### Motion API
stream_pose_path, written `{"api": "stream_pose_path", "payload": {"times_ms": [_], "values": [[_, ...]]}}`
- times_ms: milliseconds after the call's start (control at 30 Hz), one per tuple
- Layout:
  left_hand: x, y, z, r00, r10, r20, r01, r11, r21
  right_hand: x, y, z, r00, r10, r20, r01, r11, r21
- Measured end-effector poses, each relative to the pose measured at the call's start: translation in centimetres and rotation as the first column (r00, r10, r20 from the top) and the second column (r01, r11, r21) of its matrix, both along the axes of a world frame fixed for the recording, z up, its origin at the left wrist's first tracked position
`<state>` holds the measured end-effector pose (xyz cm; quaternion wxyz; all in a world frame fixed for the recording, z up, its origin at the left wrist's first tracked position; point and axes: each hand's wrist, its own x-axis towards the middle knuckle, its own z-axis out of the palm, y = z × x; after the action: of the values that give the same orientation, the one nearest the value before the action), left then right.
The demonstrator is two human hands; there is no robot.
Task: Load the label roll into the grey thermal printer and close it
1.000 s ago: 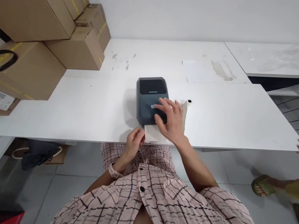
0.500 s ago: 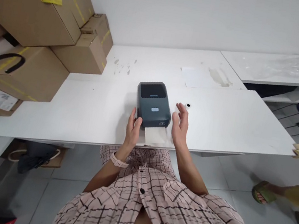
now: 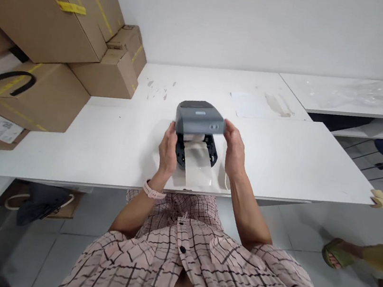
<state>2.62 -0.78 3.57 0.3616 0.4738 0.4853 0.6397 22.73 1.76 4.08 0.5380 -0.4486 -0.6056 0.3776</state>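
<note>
My left hand (image 3: 168, 150) and right hand (image 3: 235, 154), apart, grip the raised boxy slate-grey plastic lid (image 3: 200, 122); a slip could drop it onto the white paper strip (image 3: 198, 169) between them.

The left hand (image 3: 168, 152) and right hand (image 3: 235, 154) face each other, both gripping, pointing forward.

The printer (image 3: 200, 120) sits on the table (image 3: 276, 156) between the hands (image 3: 167, 152), boxes (image 3: 63, 28) to its left, probably a roll (image 3: 193, 137) inside.
</note>
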Motion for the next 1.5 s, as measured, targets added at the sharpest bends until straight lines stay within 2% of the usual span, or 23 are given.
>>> {"api": "stream_pose_path", "payload": {"times_ms": [100, 200, 300, 367, 433, 500, 567, 633, 700, 767, 833, 867, 933, 1000, 1067, 1167, 1267, 1333, 1433, 1500], "values": [[-1.2, 3.6, 0.6, 1.000, 0.025, 0.004, -0.025, 1.000, 0.017, -0.8, 4.0, 2.6, 0.998, -0.012, 0.055, 0.004, 0.991, 0.135], [-1.8, 5.7, -0.7, 0.994, 0.053, -0.095, -0.065, 0.989, -0.133, -1.9, 8.6, 4.1, 0.984, -0.022, 0.176, -0.014, 0.979, 0.204], [-1.7, 5.9, -2.8, 0.981, 0.006, -0.194, -0.056, 0.966, -0.252, -2.6, 13.1, 4.5, 0.964, -0.053, 0.259, -0.012, 0.970, 0.244], [-1.6, 5.5, -3.6, 0.974, -0.012, -0.227, -0.058, 0.954, -0.295, -2.9, 16.0, 4.5, 0.958, -0.049, 0.283, -0.027, 0.966, 0.259], [-1.4, 5.4, -3.7, 0.965, -0.009, -0.260, -0.082, 0.938, -0.336, -2.9, 18.4, 4.7, 0.953, -0.028, 0.301, -0.052, 0.966, 0.255], [-1.4, 5.4, -3.2, 0.946, -0.011, -0.325, -0.118, 0.919, -0.375, -2.8, 19.5, 5.2, 0.944, -0.030, 0.328, -0.054, 0.968, 0.245], [-1.5, 5.6, -2.6, 0.905, -0.022, -0.425, -0.164, 0.903, -0.397, -2.6, 19.1, 5.9, 0.929, -0.086, 0.360, -0.022, 0.958, 0.285], [-1.7, 5.8, -2.1, 0.857, -0.049, -0.513, -0.198, 0.888, -0.416, -2.3, 17.2, 6.4, 0.912, -0.144, 0.383, -0.010, 0.928, 0.372], [-1.8, 5.9, -1.7, 0.825, -0.106, -0.556, -0.196, 0.868, -0.457, -2.1, 14.6, 6.3, 0.897, -0.094, 0.431, -0.101, 0.907, 0.408], [-1.9, 6.0, -1.6, 0.792, -0.174, -0.585, -0.186, 0.844, -0.503, -2.2, 12.4, 5.5, 0.829, 0.108, 0.548, -0.320, 0.896, 0.308], [-1.9, 6.1, -1.5, 0.752, -0.217, -0.622, -0.196, 0.828, -0.525, -2.7, 11.3, 4.2, 0.679, 0.295, 0.672, -0.492, 0.863, 0.118], [-1.9, 6.1, -1.4, 0.734, -0.230, -0.639, -0.201, 0.825, -0.528, -3.2, 11.2, 3.5, 0.598, 0.342, 0.725, -0.522, 0.852, 0.029], [-1.9, 6.2, -1.3, 0.708, -0.250, -0.661, -0.205, 0.823, -0.530, -4.3, 11.5, 2.2, 0.467, 0.358, 0.809, -0.499, 0.862, -0.093], [-1.9, 6.2, -1.1, 0.683, -0.265, -0.681, -0.204, 0.826, -0.526, -5.4, 12.1, 1.4, 0.368, 0.366, 0.855, -0.464, 0.869, -0.172], [-1.8, 6.2, -0.9, 0.656, -0.282, -0.700, -0.205, 0.826, -0.525, -6.4, 12.5, 1.2, 0.302, 0.396, 0.867, -0.445, 0.863, -0.239], [-1.7, 6.2, -0.6, 0.631, -0.310, -0.711, -0.210, 0.814, -0.541, -6.8, 12.4, 2.0, 0.247, 0.447, 0.859, -0.454, 0.837, -0.305], [-1.6, 6.1, -0.3, 0.628, -0.326, -0.706, -0.212, 0.802, -0.559, -5.4, 11.8, 3.9, 0.246, 0.524, 0.815, -0.534, 0.775, -0.337], [-1.6, 6.0, -0.2, 0.627, -0.330, -0.706, -0.212, 0.799, -0.562, -3.6, 11.4, 5.8, 0.288, 0.571, 0.769, -0.624, 0.721, -0.301], [-1.6, 5.9, -0.2, 0.628, -0.322, -0.709, -0.214, 0.804, -0.555, 0.1, 11.2, 8.4, 0.409, 0.604, 0.683, -0.724, 0.671, -0.160], [-1.6, 5.9, -0.3, 0.634, -0.312, -0.707, -0.215, 0.807, -0.550, 2.8, 11.5, 9.5, 0.517, 0.584, 0.626, -0.708, 0.703, -0.071]]}}
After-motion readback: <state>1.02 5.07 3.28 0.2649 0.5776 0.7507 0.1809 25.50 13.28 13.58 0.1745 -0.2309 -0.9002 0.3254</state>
